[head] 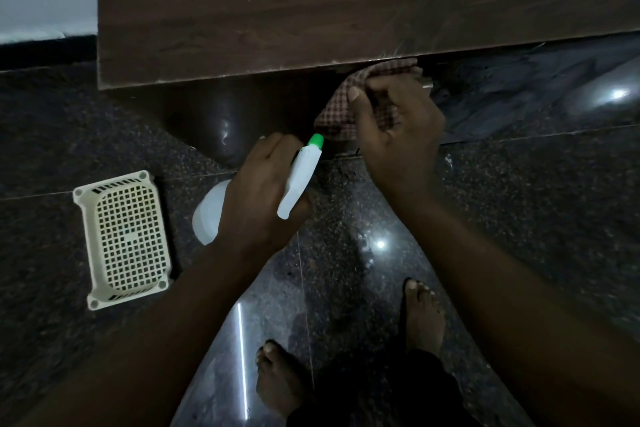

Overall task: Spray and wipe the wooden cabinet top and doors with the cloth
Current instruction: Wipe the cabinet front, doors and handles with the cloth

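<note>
Head view: right hand (401, 128) grips the cloth (337, 114) at the front edge of the cabinet (346, 3), its top at 12 o'clock. Left hand (252, 191) clasps the bottle (299, 180), nozzle aimed 1 o'clock toward the cloth.

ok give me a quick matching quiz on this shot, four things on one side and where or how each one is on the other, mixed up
Things
1. bottle
2. cloth
3. basket
4. cabinet top

Place or state
a. on the floor, left of both hands
b. bunched in the right hand, at the wood's front edge
c. brown, across the upper part of the view
d. white, held in the left hand

Pairs: 1-d, 2-b, 3-a, 4-c
</note>
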The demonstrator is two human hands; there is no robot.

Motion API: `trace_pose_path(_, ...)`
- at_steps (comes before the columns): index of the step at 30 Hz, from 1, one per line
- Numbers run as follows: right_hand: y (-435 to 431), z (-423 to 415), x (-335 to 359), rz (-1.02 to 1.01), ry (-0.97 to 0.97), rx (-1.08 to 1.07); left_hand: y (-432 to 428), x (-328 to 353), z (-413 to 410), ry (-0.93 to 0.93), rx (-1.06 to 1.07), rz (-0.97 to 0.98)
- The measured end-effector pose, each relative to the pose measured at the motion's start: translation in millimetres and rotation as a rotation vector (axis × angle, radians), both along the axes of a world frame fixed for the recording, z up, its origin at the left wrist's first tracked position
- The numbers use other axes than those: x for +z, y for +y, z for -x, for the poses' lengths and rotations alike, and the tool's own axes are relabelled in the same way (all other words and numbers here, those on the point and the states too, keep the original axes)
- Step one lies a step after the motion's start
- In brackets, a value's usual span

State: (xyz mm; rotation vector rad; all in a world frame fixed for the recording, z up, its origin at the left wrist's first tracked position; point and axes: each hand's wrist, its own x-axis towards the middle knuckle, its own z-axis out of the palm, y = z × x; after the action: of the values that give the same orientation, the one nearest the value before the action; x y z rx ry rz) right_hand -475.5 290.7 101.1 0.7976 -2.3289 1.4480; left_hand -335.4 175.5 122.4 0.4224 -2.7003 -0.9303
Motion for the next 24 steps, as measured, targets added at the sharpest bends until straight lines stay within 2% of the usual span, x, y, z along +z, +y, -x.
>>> trace_pose_path(4,-24,-16,-3,-0.096,0.084,0.178,-6,0,-5,-0.011,0.016,0.010)
trace_pose_path(7,-29,-16,-2,-0.108,0.067,0.212,-7,1,-12,-0.039,0.048,0.020)
trace_pose_path(14,-9,-9,6,0.143,-0.248,-0.107,-12,4,-17,-0.015,0.071,0.011)
trace_pose_path(17,-13,-9,10,0.152,-0.255,-0.141,-14,5,-15,0.017,0.059,0.003)
trace_pose_path(24,-39,-27,11,-0.079,-0.048,0.179,-17,-1,-13,-0.010,0.041,-0.001)
